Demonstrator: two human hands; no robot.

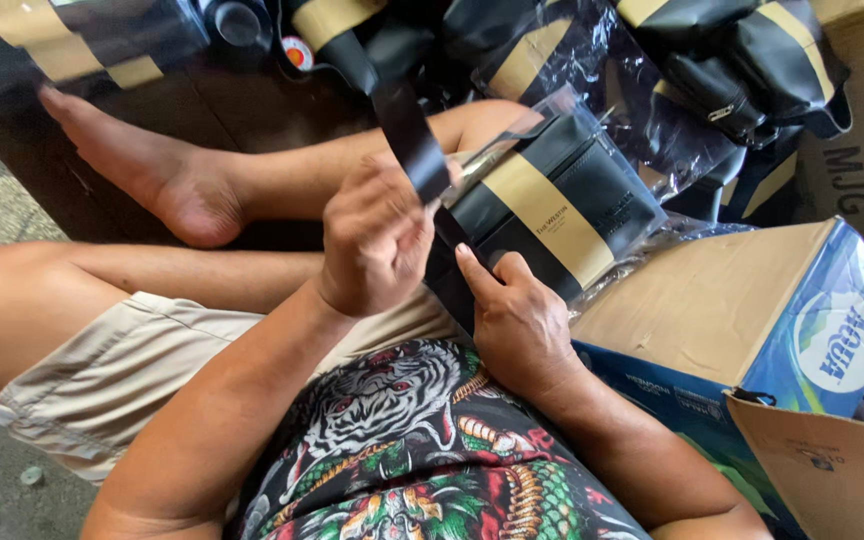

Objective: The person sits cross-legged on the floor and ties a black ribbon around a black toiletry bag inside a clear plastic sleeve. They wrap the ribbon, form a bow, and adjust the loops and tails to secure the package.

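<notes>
Left hand (372, 240): closed around a black strap (407, 130) that rises from the pouch, knuckles toward the camera.
Right hand (517, 315): laid flat against the lower edge of the black pouch (562, 200), index finger stretched along it, fingers not curled shut.
Pouch position: over the lap, half inside a clear plastic bag (642, 130), tan paper band across its front.
Risk, strap: a hard pull could tear the thin bag or shift the band.
Risk, support: the pouch could slide toward the cardboard box (712, 300) just beside it.
Surroundings: more bagged pouches (742, 60) piled beyond.
</notes>
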